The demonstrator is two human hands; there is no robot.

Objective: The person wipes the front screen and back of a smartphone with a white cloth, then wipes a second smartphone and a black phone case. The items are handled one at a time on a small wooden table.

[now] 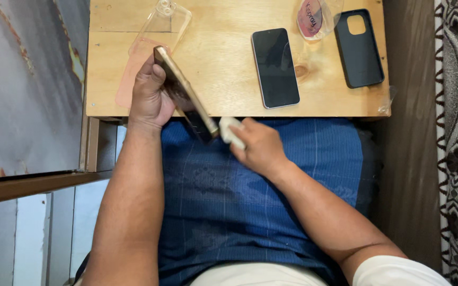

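L hand [149, 100] grips gold phone [185, 92] tilted on edge; R hand [258, 145] presses white cloth [230, 131] at its 5 o'clock end, over wooden table [223, 69] edge.

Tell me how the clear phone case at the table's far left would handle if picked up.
The clear phone case looks thin and see-through, so probably light and somewhat bendy. Its glossy surface may be slippery. It lies flat on the wooden table, overlapping a pink sheet, so it is unlikely to roll.
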